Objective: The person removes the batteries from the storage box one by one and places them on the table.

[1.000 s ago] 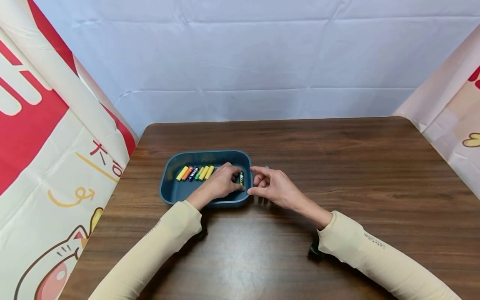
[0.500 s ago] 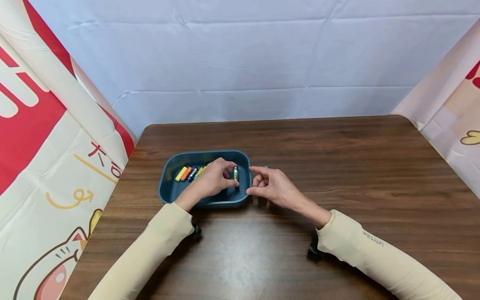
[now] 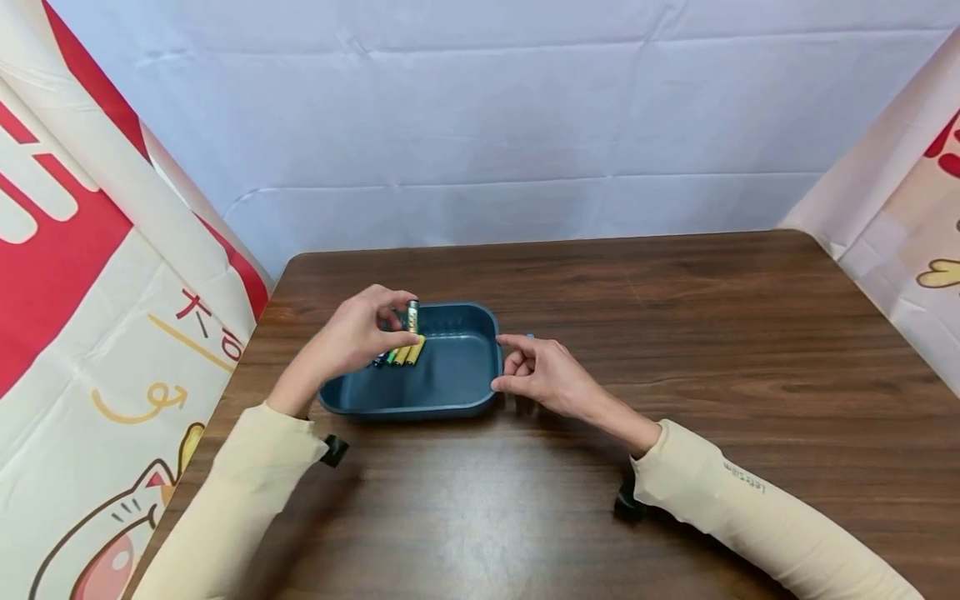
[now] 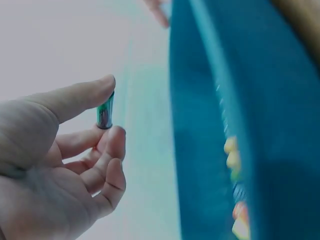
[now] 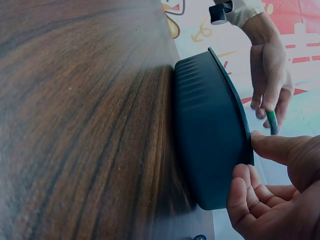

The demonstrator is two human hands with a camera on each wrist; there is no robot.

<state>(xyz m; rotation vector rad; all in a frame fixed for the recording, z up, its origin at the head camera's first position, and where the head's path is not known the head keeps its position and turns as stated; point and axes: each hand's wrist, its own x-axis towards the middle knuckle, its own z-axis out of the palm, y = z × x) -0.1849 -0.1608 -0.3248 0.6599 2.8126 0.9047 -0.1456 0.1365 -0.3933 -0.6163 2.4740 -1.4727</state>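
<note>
My left hand pinches a battery between thumb and fingers, holding it upright above the dark blue plastic box. In the left wrist view the battery shows a green band and a dark striped lower part. Several yellow batteries lie in a row on the box floor, the row's left end hidden behind my left hand. My right hand holds the box's right end, its thumb on the rim and its other fingers curled close to the outer wall.
The box stands on a brown wood-grain table. A small blue round thing lies on the table near my right hand, mostly hidden. A white cloth hangs behind the table, and a printed cloth hangs at the left.
My left hand has lifted the battery from the box's right part and carried it left, over the row of batteries. My right hand stays at the box's right end.
</note>
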